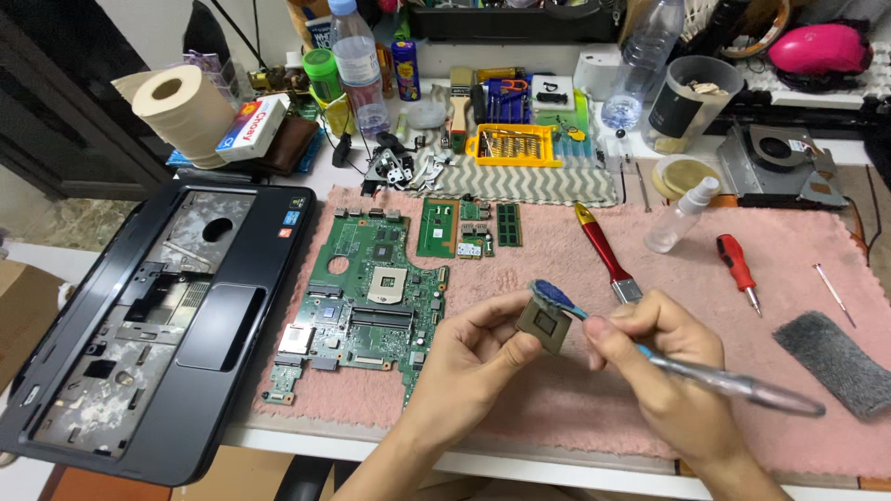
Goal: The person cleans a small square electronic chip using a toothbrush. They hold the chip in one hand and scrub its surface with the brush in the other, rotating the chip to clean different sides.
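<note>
The left hand (473, 348) pinches a small square processor chip (544, 324) by its edges, raised above the pink towel (557, 399) near the counter's front edge; the right hand (664, 357) grips a blue-tipped brush pen (650, 357), its tip touching the chip; the green motherboard (362, 297) lies just left; a red-handled paintbrush (605, 252) rests farther back.

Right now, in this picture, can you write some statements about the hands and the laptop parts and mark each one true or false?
1. The left hand holds a small square processor chip. True.
2. The right hand holds a red screwdriver. False: it holds a pen-shaped tool with a blue tip; the red screwdriver lies on the pink towel.
3. The green motherboard lies on the pink towel. True.
4. The black laptop case is right of the motherboard. False: it is left of it.
</note>
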